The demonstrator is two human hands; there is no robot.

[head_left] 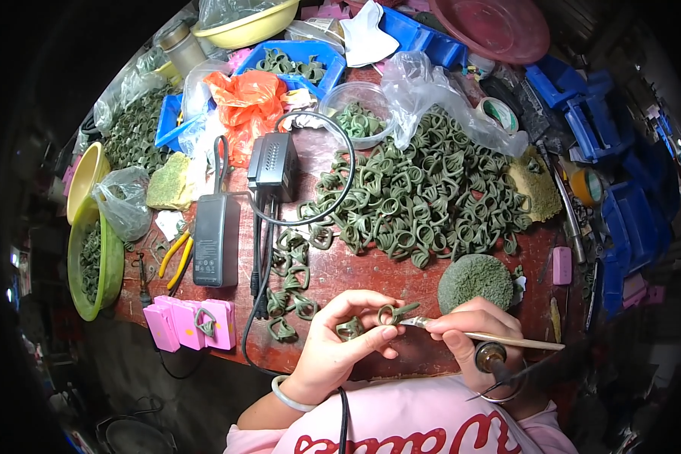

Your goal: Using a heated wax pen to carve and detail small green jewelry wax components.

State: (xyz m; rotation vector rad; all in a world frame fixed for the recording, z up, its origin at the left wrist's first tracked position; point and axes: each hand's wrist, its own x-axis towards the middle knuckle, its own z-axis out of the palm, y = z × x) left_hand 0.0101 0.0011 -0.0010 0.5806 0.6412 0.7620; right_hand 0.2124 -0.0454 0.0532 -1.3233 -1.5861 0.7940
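Observation:
My left hand point(340, 340) is closed, pinching a dark green wax-like ring point(388, 314) between thumb and fingers. A second green ring point(349, 328) is tucked against the same hand's fingers. My right hand point(477, 333) grips a slim pale-handled brush point(514, 340); its whitish tip meets the pinched ring. The same hand also holds a dark pen-like tool with a round collar point(490, 354), its thin metal tip pointing down and left. Just beyond my right hand lies a round green sponge-like pad point(475, 284).
A large heap of green rings point(431, 197) covers the red table point(340, 265). Left of it stand a black power box point(216, 238), cables, yellow-handled pliers point(175, 253) and pink blocks point(193, 324). Blue bins point(628, 219) line the right side; a green-yellow basin point(102, 265) sits far left.

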